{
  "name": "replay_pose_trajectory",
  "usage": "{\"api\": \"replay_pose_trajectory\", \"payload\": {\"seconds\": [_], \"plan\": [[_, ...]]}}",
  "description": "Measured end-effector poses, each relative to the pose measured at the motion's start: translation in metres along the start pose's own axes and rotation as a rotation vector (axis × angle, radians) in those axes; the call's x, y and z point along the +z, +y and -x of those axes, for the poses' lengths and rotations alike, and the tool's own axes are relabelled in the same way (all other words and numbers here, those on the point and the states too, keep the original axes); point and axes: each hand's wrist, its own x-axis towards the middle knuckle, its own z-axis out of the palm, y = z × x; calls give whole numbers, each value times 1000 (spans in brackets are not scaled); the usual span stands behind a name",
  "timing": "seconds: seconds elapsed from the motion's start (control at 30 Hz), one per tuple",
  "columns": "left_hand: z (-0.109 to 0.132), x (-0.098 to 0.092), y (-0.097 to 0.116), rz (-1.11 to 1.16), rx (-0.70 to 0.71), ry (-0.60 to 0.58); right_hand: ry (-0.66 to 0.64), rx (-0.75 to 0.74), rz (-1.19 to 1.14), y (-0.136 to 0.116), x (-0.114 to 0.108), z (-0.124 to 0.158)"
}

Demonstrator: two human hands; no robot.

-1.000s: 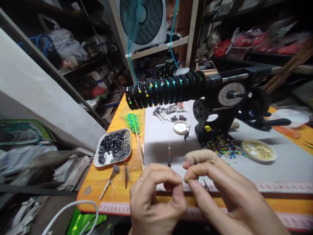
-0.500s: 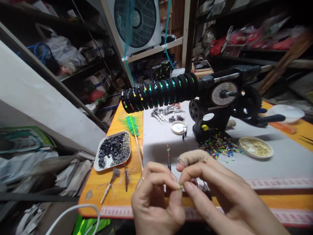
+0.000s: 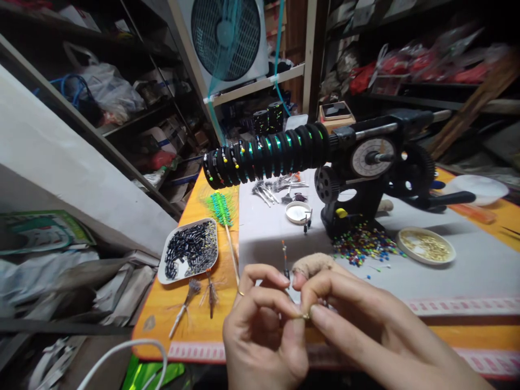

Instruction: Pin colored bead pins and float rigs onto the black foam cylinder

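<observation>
Left hand (image 3: 264,330) and right hand (image 3: 357,311) pinch tiny gold-coloured metallic piece (image 3: 306,316); likely light, slippery, best gripped at ends.

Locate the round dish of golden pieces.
In the head view, the round dish sits at right on the grey sheet, just right of the pile of multicoloured pieces.

On the right hand (image 3: 357,319), the wrap (image 3: 314,264) looks like rough, matt cloth; on the left hand (image 3: 260,336), the ring (image 3: 241,293) is smooth, gold-coloured metal; between both hands, the bit (image 3: 305,316) looks metallic, slightly shiny; beyond the hands, the roller (image 3: 280,156) is matt black, like rubber; beyond the right hand, the rod (image 3: 376,130) is polished metal; left of the left hand, the tray (image 3: 182,268) is smooth, white plastic, its tubes (image 3: 189,244) glossy.
</observation>
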Motion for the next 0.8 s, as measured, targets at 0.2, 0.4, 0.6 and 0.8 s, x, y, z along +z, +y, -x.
{"api": "replay_pose_trajectory", "payload": {"seconds": [0.2,0.4,0.6,0.8], "plan": [[-6,-14,8,-122,29,-163,31,-85,185,0,1,1],[-7,-12,8,-196,132,-112,116,-299,536,-2,4,-2],[-7,-5,10,-333,351,13,345,-508,932,6,0,2],[0,-7,6,-101,64,-88,182,-475,705,9,-6,8]]}}
